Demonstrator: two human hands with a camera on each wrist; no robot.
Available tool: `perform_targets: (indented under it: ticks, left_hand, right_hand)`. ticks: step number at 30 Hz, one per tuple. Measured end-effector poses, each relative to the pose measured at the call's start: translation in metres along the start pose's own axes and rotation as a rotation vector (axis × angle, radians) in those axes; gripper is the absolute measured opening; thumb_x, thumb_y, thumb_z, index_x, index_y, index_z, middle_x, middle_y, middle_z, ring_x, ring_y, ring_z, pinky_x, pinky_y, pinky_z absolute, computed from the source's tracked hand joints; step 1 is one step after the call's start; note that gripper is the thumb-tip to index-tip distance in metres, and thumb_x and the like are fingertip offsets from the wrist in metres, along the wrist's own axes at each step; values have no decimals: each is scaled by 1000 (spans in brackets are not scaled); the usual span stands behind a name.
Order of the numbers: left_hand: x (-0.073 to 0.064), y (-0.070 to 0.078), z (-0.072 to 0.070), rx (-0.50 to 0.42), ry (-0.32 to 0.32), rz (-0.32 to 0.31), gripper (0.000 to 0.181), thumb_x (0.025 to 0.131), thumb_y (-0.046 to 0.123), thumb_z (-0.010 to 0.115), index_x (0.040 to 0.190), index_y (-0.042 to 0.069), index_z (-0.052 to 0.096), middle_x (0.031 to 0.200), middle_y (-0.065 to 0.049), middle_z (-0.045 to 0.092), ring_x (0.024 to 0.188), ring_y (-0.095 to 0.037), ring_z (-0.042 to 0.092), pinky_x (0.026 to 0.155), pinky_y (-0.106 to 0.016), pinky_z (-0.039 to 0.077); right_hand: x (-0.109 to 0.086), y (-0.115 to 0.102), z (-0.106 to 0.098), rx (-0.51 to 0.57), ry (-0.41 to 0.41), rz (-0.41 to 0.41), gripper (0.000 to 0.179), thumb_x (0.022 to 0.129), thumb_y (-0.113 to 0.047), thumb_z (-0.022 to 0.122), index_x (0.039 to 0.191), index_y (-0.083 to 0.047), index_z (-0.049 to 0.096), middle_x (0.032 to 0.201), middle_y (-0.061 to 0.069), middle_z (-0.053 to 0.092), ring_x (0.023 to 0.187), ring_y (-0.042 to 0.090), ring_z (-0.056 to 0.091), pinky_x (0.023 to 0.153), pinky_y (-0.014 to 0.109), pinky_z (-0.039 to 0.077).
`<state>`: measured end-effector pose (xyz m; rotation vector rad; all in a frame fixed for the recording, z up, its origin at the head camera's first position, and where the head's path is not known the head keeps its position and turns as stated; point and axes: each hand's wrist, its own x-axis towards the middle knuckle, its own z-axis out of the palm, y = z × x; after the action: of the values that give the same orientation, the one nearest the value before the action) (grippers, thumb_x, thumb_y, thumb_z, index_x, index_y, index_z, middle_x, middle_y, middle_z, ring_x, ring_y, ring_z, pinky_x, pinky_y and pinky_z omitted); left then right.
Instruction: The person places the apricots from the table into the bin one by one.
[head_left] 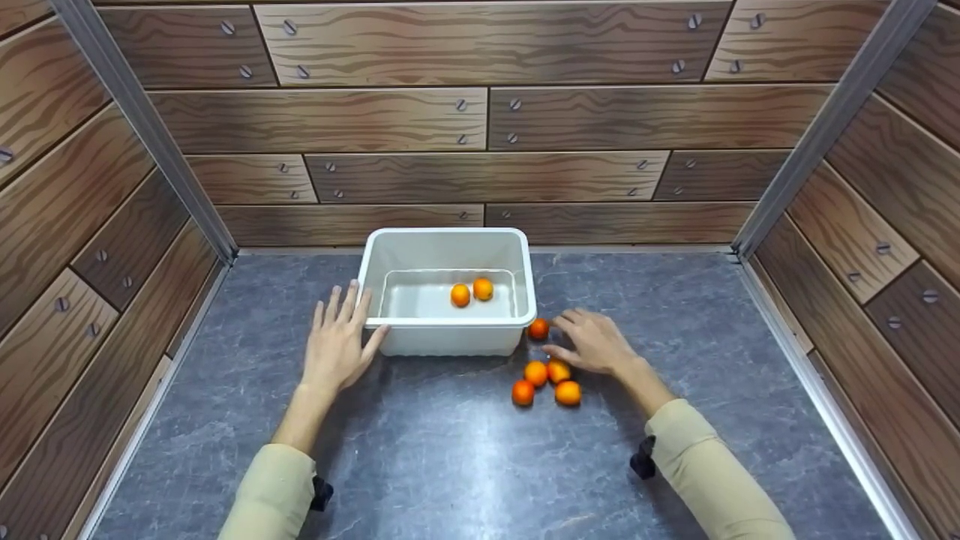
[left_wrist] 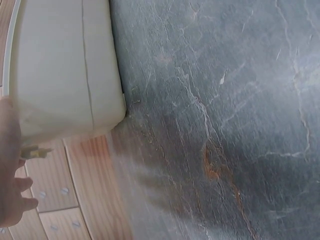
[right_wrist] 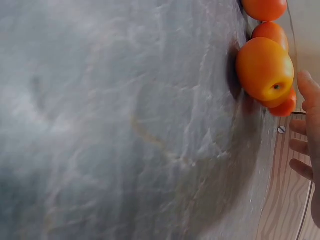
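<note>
A white plastic bin (head_left: 454, 339) stands near the back wall, with two small round orange fruits (head_left: 483, 289) on its floor. My left hand (head_left: 336, 349) is at the bin's front left corner, fingers spread and straight, the thumb along the front side. In the left wrist view the bin's side (left_wrist: 60, 65) fills the upper left. To the right of the bin, several more orange fruits (head_left: 568, 393) lie on the table. My right hand (head_left: 596, 343) hovers beside them, fingers loosely bent and holding nothing. One redder fruit (head_left: 538, 328) sits by the bin's front right corner, near the right fingertips.
The grey marbled tabletop (head_left: 450, 465) spreads in front of the bin. Wood-patterned panels (head_left: 480, 120) enclose it at the back and on both sides. Metal rails (head_left: 810, 390) run along the side edges. A black device (head_left: 643, 457) is worn at the right wrist.
</note>
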<state>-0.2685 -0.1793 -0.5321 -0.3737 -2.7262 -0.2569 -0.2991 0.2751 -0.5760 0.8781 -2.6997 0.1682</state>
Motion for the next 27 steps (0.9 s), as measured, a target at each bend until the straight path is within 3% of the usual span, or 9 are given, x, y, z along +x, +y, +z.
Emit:
perform_targets:
  ticks: [8, 27]
  left_hand:
    - [1, -1, 1, -2, -17, -14, 73, 105, 55, 53, 161, 9, 44, 171, -18, 37, 158, -45, 35, 127, -66, 31]
    - [0, -1, 1, -10, -6, -5, 74, 105, 55, 54, 160, 8, 45, 170, -19, 38, 157, -47, 36, 127, -66, 32]
  right_hand:
    - [17, -1, -1, -25, -121, 47, 59, 101, -57, 64, 130, -6, 70, 132, 19, 72, 126, 44, 67, 105, 58, 57]
    - [27, 2, 8, -84, -189, 6, 51, 100, -46, 69, 133, -7, 69, 132, 21, 71, 123, 46, 68, 105, 59, 57]
